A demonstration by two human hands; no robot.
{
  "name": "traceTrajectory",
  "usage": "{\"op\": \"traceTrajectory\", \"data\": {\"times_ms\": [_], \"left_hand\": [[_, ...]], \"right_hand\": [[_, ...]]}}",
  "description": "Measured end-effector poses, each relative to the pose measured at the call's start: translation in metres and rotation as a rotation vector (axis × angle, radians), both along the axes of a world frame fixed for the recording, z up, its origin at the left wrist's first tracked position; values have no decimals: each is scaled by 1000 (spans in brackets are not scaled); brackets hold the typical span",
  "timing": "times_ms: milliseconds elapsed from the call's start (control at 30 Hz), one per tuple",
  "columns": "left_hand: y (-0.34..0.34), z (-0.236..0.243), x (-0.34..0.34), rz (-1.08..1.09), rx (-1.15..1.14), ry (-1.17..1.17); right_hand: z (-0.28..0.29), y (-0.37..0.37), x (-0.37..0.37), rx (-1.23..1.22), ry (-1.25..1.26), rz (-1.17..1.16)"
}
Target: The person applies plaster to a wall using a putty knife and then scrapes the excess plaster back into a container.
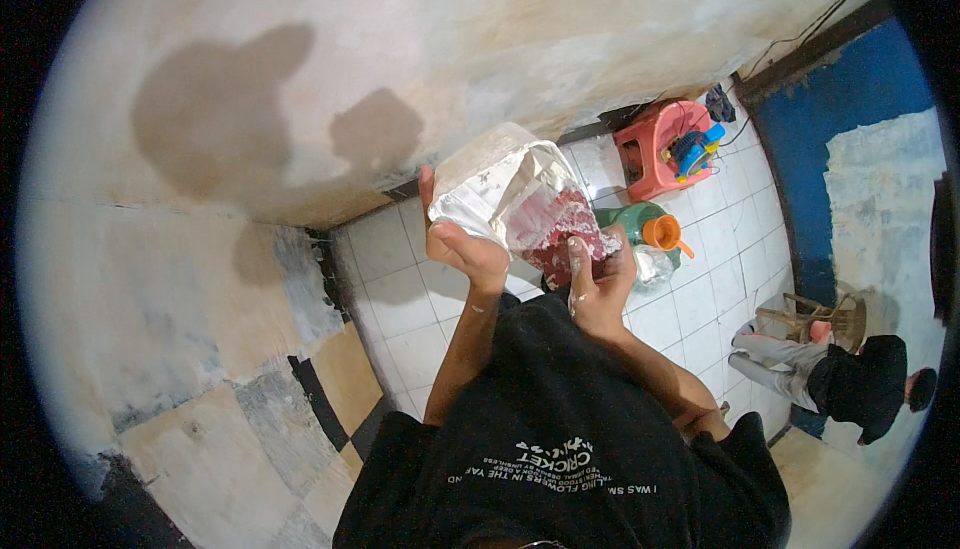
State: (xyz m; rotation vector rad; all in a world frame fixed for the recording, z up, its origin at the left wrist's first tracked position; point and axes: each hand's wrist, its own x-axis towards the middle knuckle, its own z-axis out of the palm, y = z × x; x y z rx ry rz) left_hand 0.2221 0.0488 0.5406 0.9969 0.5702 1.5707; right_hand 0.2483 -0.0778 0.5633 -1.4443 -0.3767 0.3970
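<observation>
My left hand (465, 251) is wrapped round the side of a whitish tub (490, 154), tilted so that its opening faces me. Thick white paste (470, 199) coats the inside wall. At the tub's mouth, my right hand (600, 284) grips a dark red flat piece (562, 234) heavily smeared with the same paste; its exact kind does not show. The right thumb lies over the piece and has white smears on it. Most of the right fingers are hidden behind the red piece.
A pink plastic stool (650, 164) bears a blue item (692, 154). Nearer stand a green container (632, 217), an orange dipper (662, 233) and a whitish bag (654, 267). At the right, another person (860, 384) is by a wooden chair (850, 321). Patchily coated walls (400, 39) enclose the white-tiled floor (400, 279).
</observation>
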Motion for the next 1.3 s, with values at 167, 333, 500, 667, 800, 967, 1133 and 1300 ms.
{"op": "traceTrajectory", "data": {"times_ms": [167, 333, 500, 667, 800, 967, 1133, 1300], "left_hand": [[0, -10, -1, 0, 98, 22], [2, -24, -5, 61, 223, 149], [0, -28, -5, 86, 264, 190], [-2, -28, -4, 10, 147, 64], [-1, -22, -11, -111, -36, 79], [13, -37, -10, -213, -402, -51], [30, -85, -31, -406, -567, -338], [35, -119, -56, -453, -725, -332]], "right_hand": [[0, 7, -3, 83, 23, -46], [-9, 2, 0, 86, 15, -33], [-20, -1, 3, 120, 36, -46], [-22, -3, 7, 211, 148, -120], [-8, -9, 14, 297, 234, -94], [-29, -30, 36, 338, 359, -5], [-21, -26, 46, 419, 492, -62], [-28, -32, 53, 409, 489, -98]]}}
